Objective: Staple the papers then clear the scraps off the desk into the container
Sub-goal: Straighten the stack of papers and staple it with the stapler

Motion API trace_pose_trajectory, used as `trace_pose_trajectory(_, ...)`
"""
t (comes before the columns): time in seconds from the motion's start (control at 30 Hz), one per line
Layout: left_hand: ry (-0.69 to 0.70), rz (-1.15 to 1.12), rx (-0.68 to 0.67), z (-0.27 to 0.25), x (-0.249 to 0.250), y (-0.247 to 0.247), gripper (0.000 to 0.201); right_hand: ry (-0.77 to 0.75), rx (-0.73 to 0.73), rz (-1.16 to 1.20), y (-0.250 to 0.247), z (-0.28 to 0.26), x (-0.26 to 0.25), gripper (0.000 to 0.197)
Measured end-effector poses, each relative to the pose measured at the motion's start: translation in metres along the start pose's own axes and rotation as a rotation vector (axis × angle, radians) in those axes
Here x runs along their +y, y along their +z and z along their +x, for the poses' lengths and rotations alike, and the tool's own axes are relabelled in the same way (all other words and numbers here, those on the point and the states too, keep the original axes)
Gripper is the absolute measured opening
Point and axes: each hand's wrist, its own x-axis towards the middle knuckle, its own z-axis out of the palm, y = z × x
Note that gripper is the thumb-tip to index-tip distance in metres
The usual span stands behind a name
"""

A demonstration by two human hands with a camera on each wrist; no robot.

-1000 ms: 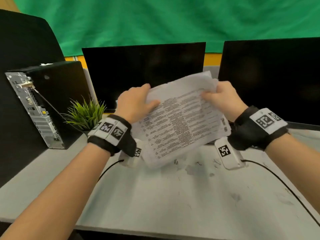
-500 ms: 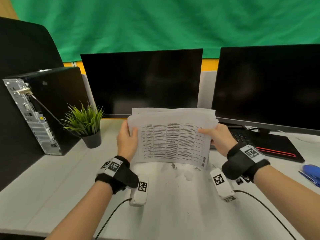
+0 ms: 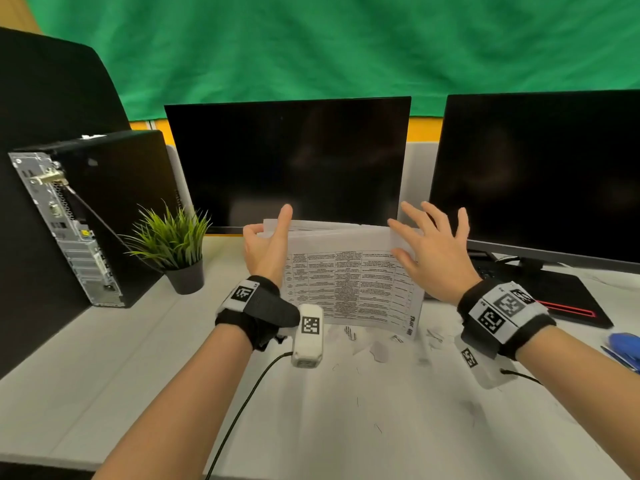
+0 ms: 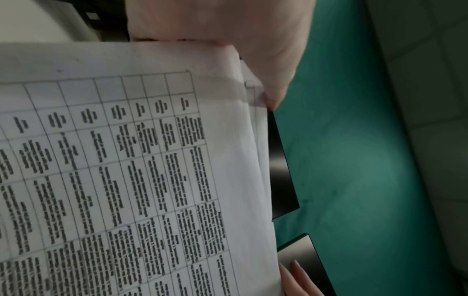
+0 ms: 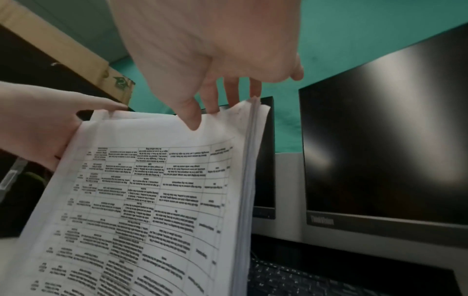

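A stack of printed papers (image 3: 349,282) stands on its lower edge on the white desk (image 3: 346,427), leaning away from me in front of the middle monitor. My left hand (image 3: 266,244) lies with straight fingers along the stack's left edge. On the other side my right hand (image 3: 433,251) has its fingers spread at the upper right corner; in the right wrist view its thumb (image 5: 192,120) touches the top margin of the papers (image 5: 157,200). Small white paper scraps (image 3: 379,349) lie on the desk just below the stack. The left wrist view shows the papers (image 4: 126,160) close up.
Two dark monitors (image 3: 287,161) (image 3: 540,174) stand behind. A black PC tower (image 3: 86,216) and a small potted plant (image 3: 173,244) are at the left. A black pad with a red stripe (image 3: 568,303) and a blue object (image 3: 625,344) lie at the right.
The papers came down from mid-air and now stand on the desk. Both hands loosened from gripping the sides to straight, spread fingers against the edges.
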Motion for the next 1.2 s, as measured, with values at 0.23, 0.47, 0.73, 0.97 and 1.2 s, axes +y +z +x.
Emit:
trace_pose_trajectory(0.23, 0.14, 0.066, 0.036, 0.01, -0.008, -0.002, 0.02, -0.039, 0.002, -0.041, 0.001, 0.002, -0.005, 0.053)
trace_pose_trajectory(0.47, 0.563, 0.974, 0.057, 0.013, -0.003, -0.001, 0.04, -0.014, -0.058, -0.036, 0.0, 0.011, -0.014, 0.048)
trace_pose_trajectory(0.73, 0.881, 1.396, -0.487, -0.011, 0.014, 0.054, 0.036, 0.119, -0.058, 0.175, -0.001, 0.006, -0.013, 0.06)
trace_pose_trajectory(0.97, 0.897, 1.046, -0.229, 0.0, 0.062, 0.015, 0.029, 0.712, 0.035, 1.085, 0.003, -0.028, 0.007, 0.093)
trace_pose_trajectory(1.2, 0.421, 0.35, -0.328, -0.005, 0.046, -0.026, 0.029, 0.459, -0.296, 1.711, -0.017, 0.014, -0.018, 0.045)
